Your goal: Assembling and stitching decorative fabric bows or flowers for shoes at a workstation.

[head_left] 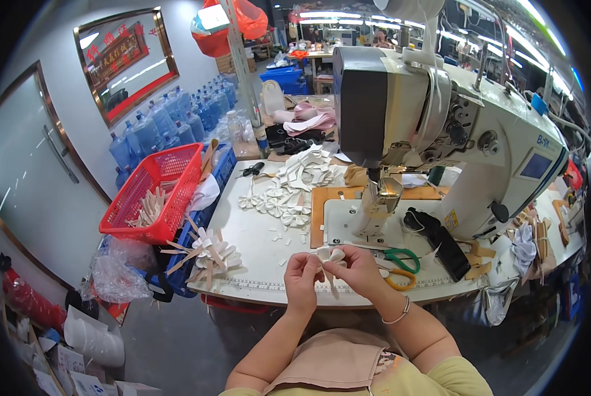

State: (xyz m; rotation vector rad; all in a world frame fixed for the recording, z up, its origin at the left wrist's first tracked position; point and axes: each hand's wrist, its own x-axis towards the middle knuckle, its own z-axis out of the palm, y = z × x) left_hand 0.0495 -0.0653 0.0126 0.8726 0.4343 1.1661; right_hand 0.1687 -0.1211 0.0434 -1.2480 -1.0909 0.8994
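A small white petal-shaped piece (pixel 329 255), like a fabric flower or bow, is pinched in both of my hands above the table's front edge. My left hand (pixel 302 278) has its fingers closed on the left side of it. My right hand (pixel 359 269) grips the right side, thumb and fingertips pressed together. A narrow beige strip hangs down between the hands. Just right of my right hand lie scissors with green handles (pixel 411 259) and a tool with a yellow handle (pixel 400 282). White flower pieces (pixel 283 208) lie farther back, and white flowers with beige strips (pixel 214 254) are heaped at left.
A large post-bed sewing machine (pixel 470 125) stands at the right of the white table (pixel 249 261). A red basket (pixel 177 221) holding beige strips sits at left, above a blue crate (pixel 224 173). A black phone-like object (pixel 448 252) lies beside the machine. Black snips (pixel 253 169) lie farther back.
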